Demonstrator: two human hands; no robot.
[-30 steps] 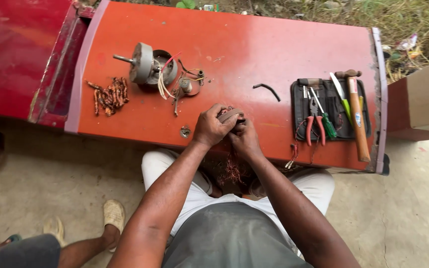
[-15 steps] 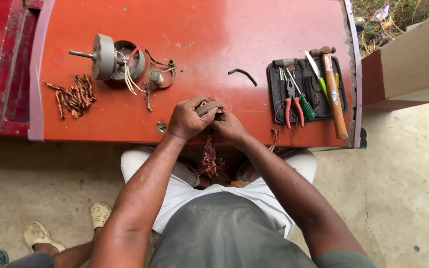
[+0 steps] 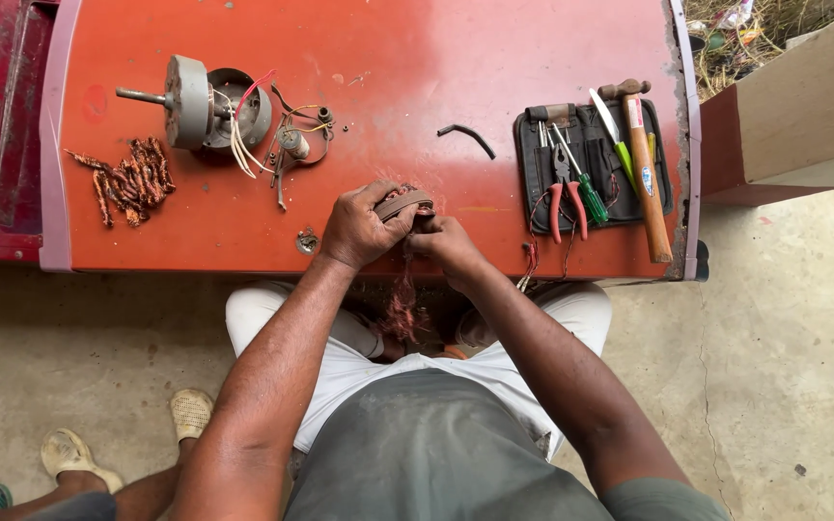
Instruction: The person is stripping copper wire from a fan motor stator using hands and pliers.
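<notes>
My left hand (image 3: 359,230) grips a round motor stator ring (image 3: 403,203) at the front edge of the red table (image 3: 417,68). Right beside it, my right hand (image 3: 446,243) pinches copper winding wire (image 3: 403,304), which hangs in a reddish tangle from the ring down toward my lap. Both hands touch each other over the ring, so most of it is hidden.
A grey motor rotor with shaft (image 3: 190,101) and loose coloured wires (image 3: 287,140) lie at the back left. A heap of copper wire bundles (image 3: 127,178) sits left. A black tool pouch (image 3: 593,164) with pliers, screwdrivers and a hammer (image 3: 647,169) lies right. Another person's feet (image 3: 79,449) are at the lower left.
The view has shifted, so the table sits more to the left in frame. My hands stay together on the ring, with more copper wire now hanging below them.
</notes>
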